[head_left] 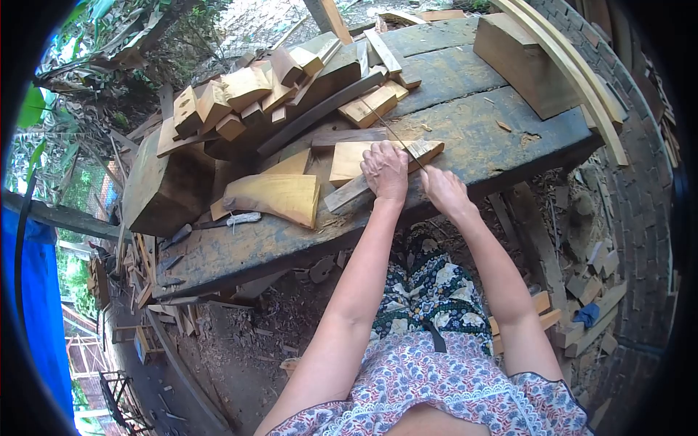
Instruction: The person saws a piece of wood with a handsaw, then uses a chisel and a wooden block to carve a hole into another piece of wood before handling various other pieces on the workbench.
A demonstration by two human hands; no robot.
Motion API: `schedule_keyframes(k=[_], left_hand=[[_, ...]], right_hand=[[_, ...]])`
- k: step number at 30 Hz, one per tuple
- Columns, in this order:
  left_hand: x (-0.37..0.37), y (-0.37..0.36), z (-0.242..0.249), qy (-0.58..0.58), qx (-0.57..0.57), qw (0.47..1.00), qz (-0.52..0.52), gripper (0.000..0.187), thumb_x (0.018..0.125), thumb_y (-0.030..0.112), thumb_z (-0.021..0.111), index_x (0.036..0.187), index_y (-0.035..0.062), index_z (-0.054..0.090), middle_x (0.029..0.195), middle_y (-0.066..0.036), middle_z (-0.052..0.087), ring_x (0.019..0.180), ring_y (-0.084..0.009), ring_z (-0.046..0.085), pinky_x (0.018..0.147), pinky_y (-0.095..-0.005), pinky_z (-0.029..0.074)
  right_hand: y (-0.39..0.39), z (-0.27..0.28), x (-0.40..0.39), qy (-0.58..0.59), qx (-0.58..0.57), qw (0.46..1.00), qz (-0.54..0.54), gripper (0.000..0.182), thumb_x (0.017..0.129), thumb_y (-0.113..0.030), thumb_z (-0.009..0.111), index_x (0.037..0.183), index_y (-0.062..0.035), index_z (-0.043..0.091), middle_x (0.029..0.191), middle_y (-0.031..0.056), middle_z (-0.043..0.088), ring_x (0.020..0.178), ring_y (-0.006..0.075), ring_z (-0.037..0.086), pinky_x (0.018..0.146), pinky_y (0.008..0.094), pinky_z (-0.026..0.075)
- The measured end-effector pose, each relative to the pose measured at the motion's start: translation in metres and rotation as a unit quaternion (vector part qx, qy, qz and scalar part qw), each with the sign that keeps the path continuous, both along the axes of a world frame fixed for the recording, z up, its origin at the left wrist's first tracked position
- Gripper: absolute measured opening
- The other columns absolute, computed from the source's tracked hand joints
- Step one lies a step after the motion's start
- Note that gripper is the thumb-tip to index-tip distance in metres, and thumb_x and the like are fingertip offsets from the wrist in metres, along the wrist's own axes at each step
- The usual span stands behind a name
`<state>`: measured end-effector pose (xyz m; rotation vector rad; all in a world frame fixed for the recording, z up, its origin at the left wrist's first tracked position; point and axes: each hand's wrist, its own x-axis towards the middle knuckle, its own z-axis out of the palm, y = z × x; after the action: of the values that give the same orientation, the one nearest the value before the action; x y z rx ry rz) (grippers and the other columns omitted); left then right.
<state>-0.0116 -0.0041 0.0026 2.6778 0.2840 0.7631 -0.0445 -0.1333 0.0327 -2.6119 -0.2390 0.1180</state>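
Here's the wooden block (347, 161), a pale wedge at the centre of the frame, lying near the front edge of the tabletop (451, 102). Its long axis runs roughly left to right, and the narrow tapered end points to the right. A greyish strip (343, 195) slants along its near side, its lower end to the left; whether the two are joined, I can't tell.

The left hand (385, 172) is on top, fingers bent and closed down over the wood, probably to pin it steady. And the right hand (446, 191), just beside it, has its fingers wrapped tight around the near end of a thin blade (397, 136); any handle is hidden in the fist. That blade crosses the block diagonally, far end to the upper left, presumably held at the near end to leave its length free.

Just left sits a curved yellow piece (276, 196). Above that, offcuts (247, 87) crowd the upper left, heaped at the back, perhaps to leave working room in front. Upper right, a big block (520, 65) stands beside long slats (571, 62).
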Motion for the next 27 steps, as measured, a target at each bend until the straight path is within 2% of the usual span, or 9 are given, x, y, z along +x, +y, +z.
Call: schedule_keyframes(k=[4, 7, 12, 15, 18, 24, 27], left_hand=[[0.0, 0.0, 0.005, 0.006, 0.007, 1.0, 0.003, 0.017, 0.084, 0.024, 0.053, 0.082, 0.0066, 0.055, 0.087, -0.011, 0.057, 0.087, -0.0297, 0.054, 0.076, -0.0445, 0.043], [-0.003, 0.001, -0.001, 0.001, 0.022, 1.0, 0.005, 0.017, 0.084, 0.023, 0.053, 0.082, 0.0067, 0.055, 0.087, -0.011, 0.057, 0.087, -0.0297, 0.054, 0.076, -0.0446, 0.043], [-0.002, 0.0, 0.003, -0.006, 0.01, 1.0, -0.005, 0.017, 0.084, 0.023, 0.052, 0.083, 0.0061, 0.055, 0.087, -0.012, 0.057, 0.087, -0.03, 0.054, 0.076, -0.0448, 0.043], [-0.002, 0.001, 0.004, -0.008, 0.016, 1.0, 0.002, 0.017, 0.084, 0.023, 0.051, 0.083, 0.006, 0.055, 0.087, -0.012, 0.057, 0.087, -0.03, 0.054, 0.077, -0.0446, 0.043], [-0.001, 0.0, 0.001, -0.008, 0.012, 1.0, -0.002, 0.018, 0.084, 0.023, 0.051, 0.083, 0.0059, 0.055, 0.088, -0.012, 0.057, 0.088, -0.03, 0.053, 0.077, -0.0446, 0.043], [-0.002, 0.0, 0.003, -0.007, 0.014, 1.0, -0.001, 0.017, 0.084, 0.023, 0.052, 0.083, 0.0063, 0.054, 0.087, -0.011, 0.057, 0.087, -0.0295, 0.053, 0.076, -0.0438, 0.042], [-0.006, 0.001, 0.001, -0.008, 0.022, 1.0, -0.007, 0.017, 0.084, 0.023, 0.052, 0.083, 0.0063, 0.054, 0.087, -0.011, 0.057, 0.087, -0.0294, 0.053, 0.076, -0.0436, 0.042]], right_hand=[[-0.032, 0.011, -0.061, 0.09, 0.007, 0.995, -0.036, 0.029, 0.095, -0.028, 0.042, 0.097, -0.0024, 0.056, 0.091, 0.0283, 0.061, 0.093, 0.0448, 0.057, 0.079, 0.0541, 0.044], [-0.043, 0.008, -0.077, 0.086, -0.015, 0.996, -0.031, 0.028, 0.095, -0.028, 0.042, 0.096, -0.0045, 0.056, 0.086, 0.0275, 0.063, 0.086, 0.0439, 0.061, 0.076, 0.0531, 0.047], [-0.014, -0.005, -0.014, 0.001, 0.009, 1.0, 0.004, 0.03, 0.095, -0.028, 0.042, 0.093, -0.0032, 0.057, 0.086, 0.0263, 0.063, 0.086, 0.0434, 0.061, 0.076, 0.0525, 0.048], [0.011, 0.004, 0.012, -0.001, -0.006, 1.0, -0.003, 0.029, 0.094, -0.028, 0.042, 0.092, -0.0034, 0.058, 0.087, 0.0258, 0.064, 0.086, 0.043, 0.061, 0.076, 0.0518, 0.049], [0.007, 0.001, 0.004, -0.016, -0.003, 1.0, -0.005, 0.029, 0.094, -0.029, 0.042, 0.094, -0.0043, 0.057, 0.088, 0.0258, 0.064, 0.086, 0.0429, 0.062, 0.077, 0.0517, 0.049], [-0.039, 0.001, -0.071, 0.058, -0.006, 0.998, -0.03, 0.027, 0.094, -0.028, 0.042, 0.095, -0.005, 0.056, 0.084, 0.0271, 0.063, 0.085, 0.0449, 0.061, 0.076, 0.0542, 0.047], [-0.039, 0.001, -0.071, 0.064, -0.011, 0.997, -0.036, 0.028, 0.095, -0.029, 0.042, 0.094, -0.0051, 0.056, 0.083, 0.0269, 0.063, 0.084, 0.0449, 0.061, 0.075, 0.0544, 0.047]])
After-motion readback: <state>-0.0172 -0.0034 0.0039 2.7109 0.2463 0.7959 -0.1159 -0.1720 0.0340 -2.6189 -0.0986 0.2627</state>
